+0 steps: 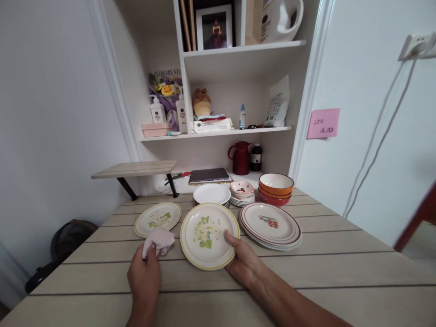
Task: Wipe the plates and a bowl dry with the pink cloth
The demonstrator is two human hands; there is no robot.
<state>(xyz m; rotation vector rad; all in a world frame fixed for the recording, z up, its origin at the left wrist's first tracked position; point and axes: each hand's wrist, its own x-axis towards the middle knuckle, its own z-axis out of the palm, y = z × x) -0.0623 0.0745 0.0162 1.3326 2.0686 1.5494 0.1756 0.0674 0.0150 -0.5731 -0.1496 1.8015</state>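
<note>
My right hand (243, 261) grips the right edge of a yellow-rimmed plate (208, 236) with a green floral print, thumb on top and fingers underneath. The plate is held up above the table, its face tilted toward me. Bunched in my closed left hand (146, 271) is a pale pink cloth (160, 240), to the left of the held plate and apart from it. Behind the cloth lies a similar yellow-rimmed plate (158, 219) on the wooden table (190, 302). To the right sits a stack of red-rimmed plates (270, 223), near my right hand.
Farther back stand white plates (211, 194), a small pink bowl (242, 188) on saucers and stacked orange bowls (276, 185). A raised wooden stand (134, 169) is at the left. Behind, a shelf unit (218, 132) holds bottles; a laptop (209, 175) and red jug (241, 158) sit below.
</note>
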